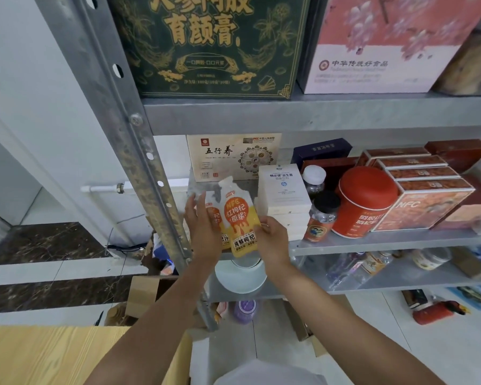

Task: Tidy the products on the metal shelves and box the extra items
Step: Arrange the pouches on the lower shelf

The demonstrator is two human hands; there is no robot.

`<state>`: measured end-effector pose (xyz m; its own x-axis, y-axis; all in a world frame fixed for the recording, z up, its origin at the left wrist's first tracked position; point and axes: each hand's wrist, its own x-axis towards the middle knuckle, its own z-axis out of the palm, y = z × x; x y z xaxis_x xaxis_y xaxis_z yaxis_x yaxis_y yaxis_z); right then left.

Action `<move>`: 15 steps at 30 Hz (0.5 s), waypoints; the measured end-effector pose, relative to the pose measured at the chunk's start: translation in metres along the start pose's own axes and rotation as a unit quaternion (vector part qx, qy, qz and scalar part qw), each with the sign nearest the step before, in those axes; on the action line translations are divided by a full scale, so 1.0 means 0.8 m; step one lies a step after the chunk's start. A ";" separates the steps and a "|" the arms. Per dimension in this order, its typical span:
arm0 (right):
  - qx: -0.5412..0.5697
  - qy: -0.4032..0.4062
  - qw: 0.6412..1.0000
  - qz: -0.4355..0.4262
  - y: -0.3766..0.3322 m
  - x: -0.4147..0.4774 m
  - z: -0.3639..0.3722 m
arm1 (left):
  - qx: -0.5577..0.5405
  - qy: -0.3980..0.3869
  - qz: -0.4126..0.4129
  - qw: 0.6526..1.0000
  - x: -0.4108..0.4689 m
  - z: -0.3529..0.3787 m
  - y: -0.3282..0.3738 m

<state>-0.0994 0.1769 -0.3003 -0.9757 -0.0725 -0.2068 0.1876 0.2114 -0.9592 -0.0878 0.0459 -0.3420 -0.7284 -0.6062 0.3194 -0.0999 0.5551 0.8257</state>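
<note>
My right hand (272, 240) pinches the front goji pouch (238, 215) at its lower right edge, left hand (203, 226) flat against the rear pouch (215, 211), both pouches upright, spouts up.

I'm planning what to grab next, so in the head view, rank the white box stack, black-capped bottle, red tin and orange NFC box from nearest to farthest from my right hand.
From the right hand:
1. white box stack, right beside it
2. black-capped bottle, next rightward
3. red tin, farther right
4. orange NFC box, farthest right
</note>
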 end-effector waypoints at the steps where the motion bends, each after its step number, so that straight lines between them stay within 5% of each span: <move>1: 0.065 -0.016 0.998 0.022 0.001 -0.003 -0.006 | -0.095 -0.009 -0.045 0.994 -0.002 -0.004 0.014; 4: 0.169 -0.075 0.981 0.060 0.006 -0.010 -0.018 | -0.333 -0.141 -0.242 0.900 0.005 -0.019 0.058; 6: 0.199 -0.107 0.972 0.070 0.006 -0.014 -0.023 | -0.401 -0.202 -0.297 0.843 0.009 -0.029 0.072; 9: 0.270 -0.185 0.940 0.098 0.005 -0.015 -0.034 | -0.397 -0.197 -0.308 0.842 0.009 -0.037 0.082; 12: 0.209 -0.276 0.932 0.105 0.004 -0.018 -0.039 | -0.364 -0.188 -0.286 0.866 0.001 -0.037 0.095; 15: 0.152 -0.251 0.950 0.102 0.005 -0.026 -0.035 | -0.334 -0.162 -0.292 0.881 -0.006 -0.034 0.100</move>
<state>-0.0813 0.2064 -0.2944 -0.7523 -0.5326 -0.3879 0.4667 -0.0151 -0.8843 -0.0738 0.0777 -0.2649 -0.8507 -0.4232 -0.3117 -0.1796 -0.3233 0.9291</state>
